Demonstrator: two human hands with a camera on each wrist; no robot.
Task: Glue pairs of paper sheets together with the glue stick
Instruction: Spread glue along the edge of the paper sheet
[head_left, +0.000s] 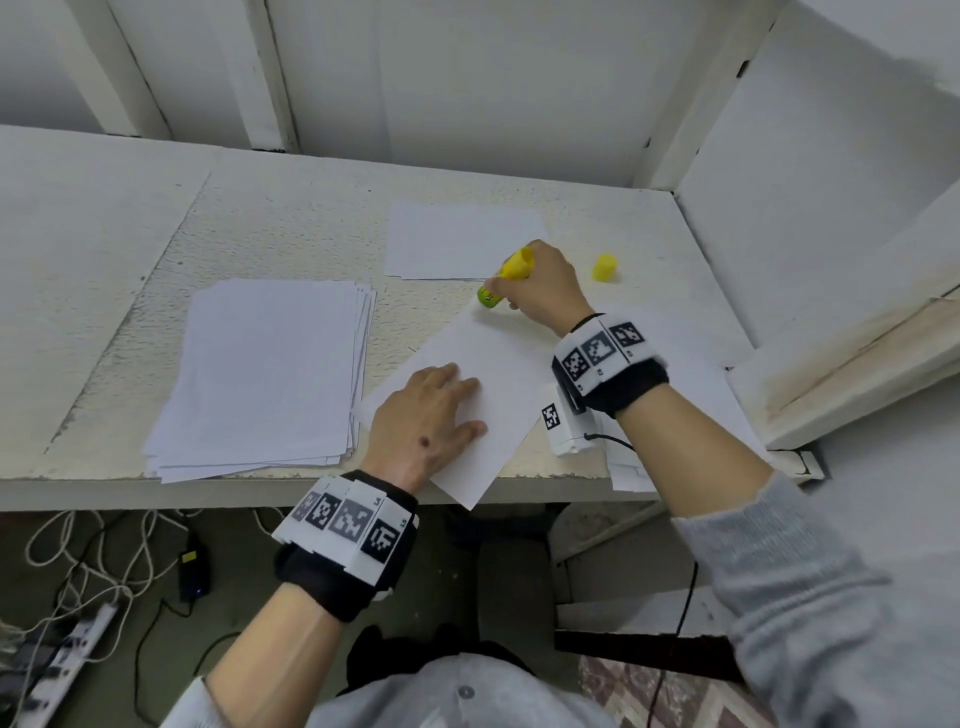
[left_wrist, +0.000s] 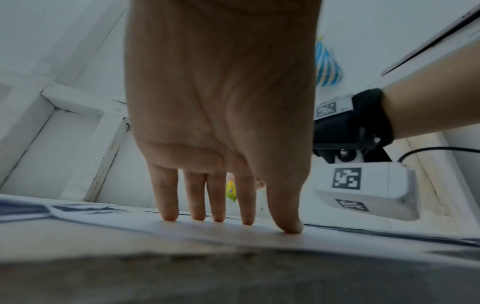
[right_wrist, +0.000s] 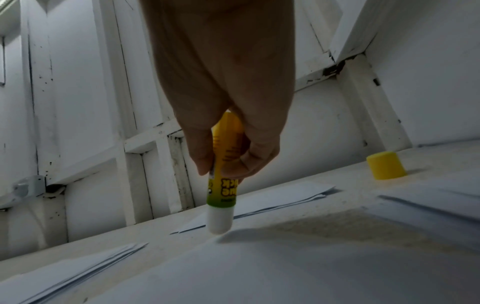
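A single white sheet (head_left: 498, 374) lies slanted on the desk, its near corner over the front edge. My left hand (head_left: 431, 405) lies flat on it, straight fingers (left_wrist: 218, 205) pressing the paper down. My right hand (head_left: 540, 288) grips an uncapped yellow-green glue stick (head_left: 506, 278) at the sheet's far corner. In the right wrist view the white glue tip (right_wrist: 219, 221) points down at the paper's corner, touching or just above it. The yellow cap (head_left: 604, 267) stands on the desk to the right of that hand.
A stack of white sheets (head_left: 270, 374) lies left of my left hand. More paper (head_left: 457, 239) lies at the back, behind the glue stick, and another sheet (head_left: 691, 364) sits under my right forearm. White walls close in the back and right. Cables lie on the floor below.
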